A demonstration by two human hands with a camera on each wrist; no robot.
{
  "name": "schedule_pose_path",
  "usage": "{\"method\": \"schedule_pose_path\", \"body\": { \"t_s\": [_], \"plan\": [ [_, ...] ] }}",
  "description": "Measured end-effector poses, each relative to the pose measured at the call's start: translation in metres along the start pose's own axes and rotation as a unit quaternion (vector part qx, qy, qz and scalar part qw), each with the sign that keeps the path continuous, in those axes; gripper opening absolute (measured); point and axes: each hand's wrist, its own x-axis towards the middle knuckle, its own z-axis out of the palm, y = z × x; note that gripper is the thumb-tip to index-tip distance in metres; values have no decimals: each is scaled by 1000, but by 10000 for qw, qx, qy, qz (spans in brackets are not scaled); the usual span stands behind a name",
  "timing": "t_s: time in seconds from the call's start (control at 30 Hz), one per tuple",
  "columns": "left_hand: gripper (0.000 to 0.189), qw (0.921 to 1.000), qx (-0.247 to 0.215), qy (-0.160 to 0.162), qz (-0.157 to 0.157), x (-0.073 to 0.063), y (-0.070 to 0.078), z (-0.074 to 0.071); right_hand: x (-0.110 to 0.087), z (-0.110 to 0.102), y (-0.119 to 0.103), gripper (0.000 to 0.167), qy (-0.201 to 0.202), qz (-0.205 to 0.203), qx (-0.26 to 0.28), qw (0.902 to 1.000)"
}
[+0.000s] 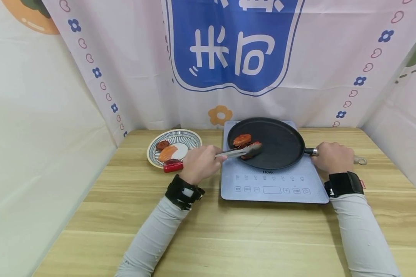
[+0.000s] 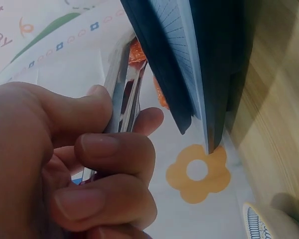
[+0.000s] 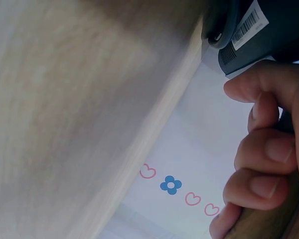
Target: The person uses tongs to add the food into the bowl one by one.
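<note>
My left hand (image 1: 202, 163) grips metal tongs (image 1: 228, 154) with a red end, reaching over the left side of a flat black frying pan (image 1: 280, 142). The tong tips are around a reddish piece of food (image 2: 136, 53), partly hidden by the metal. Just beside it in the pan lies another orange-red piece (image 1: 242, 140). Curled round the pan's handle is my right hand (image 1: 334, 157), with the handle's ring end showing past it. In the left wrist view, thumb and fingers press the tong arms from both sides.
The pan sits on a pale induction cooktop (image 1: 249, 196) with a touch panel. To the left stands a patterned plate (image 1: 193, 135) holding an orange slice (image 1: 168, 153) and a small round dark-red piece (image 1: 162, 145). A printed cloth (image 1: 138, 88) hangs behind the wooden table (image 1: 263, 242).
</note>
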Motion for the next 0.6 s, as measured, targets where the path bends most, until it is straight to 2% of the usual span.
{"method": "schedule_pose_path", "body": {
  "t_s": [0.33,0.6],
  "plan": [
    [30,9998,-77,-108,-119,0,1,1,0,1,0,33,79,5,22,10000],
    [37,9998,-26,-192,-22,1,2,3,-1,1,-1,39,242,-37,28,9997]
  ]
}}
